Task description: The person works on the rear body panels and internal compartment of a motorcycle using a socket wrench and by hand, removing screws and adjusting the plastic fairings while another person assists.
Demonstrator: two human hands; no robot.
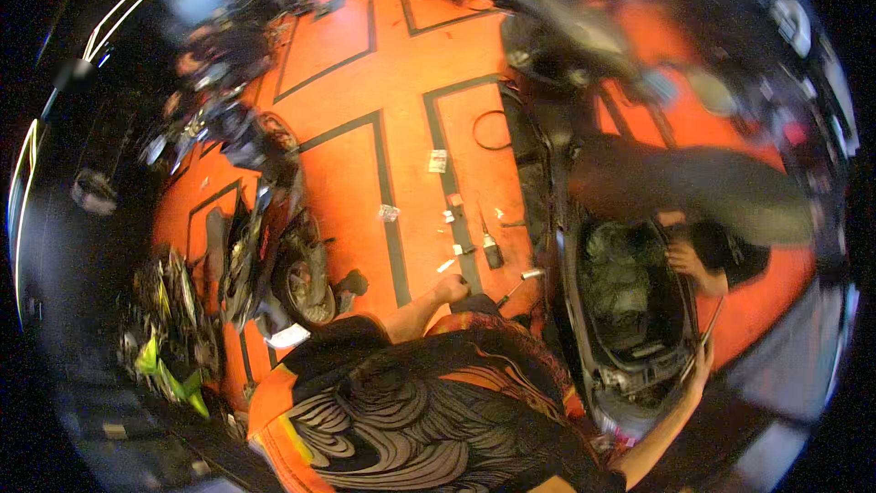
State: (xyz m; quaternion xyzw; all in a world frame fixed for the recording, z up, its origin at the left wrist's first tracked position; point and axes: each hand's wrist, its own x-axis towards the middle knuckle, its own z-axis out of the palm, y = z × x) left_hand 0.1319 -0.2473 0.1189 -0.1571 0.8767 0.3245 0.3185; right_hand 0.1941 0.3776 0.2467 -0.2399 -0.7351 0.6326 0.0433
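Patterned shirt [411, 402], right hand [700, 369] around slim rod [714, 320], left hand [449, 290] of unclear grip.

So, bike body [568, 310] takes up the right side, with my right hand [699, 367] and the rod [714, 321] it's gripping along the near right edge. A co-worker's hand [686, 260] is on the right too, a bit farther off. My left hand [449, 289] is near the middle. On the floor [406, 82] past it, there's a handled tool [493, 254], then two packets, the nearer one [389, 213] left of the farther one [438, 161], and a hoop [475, 132] farther and right, just beside the bike body. Motorcycle [306, 278] on the left, more bikes [173, 310] beyond its left side.
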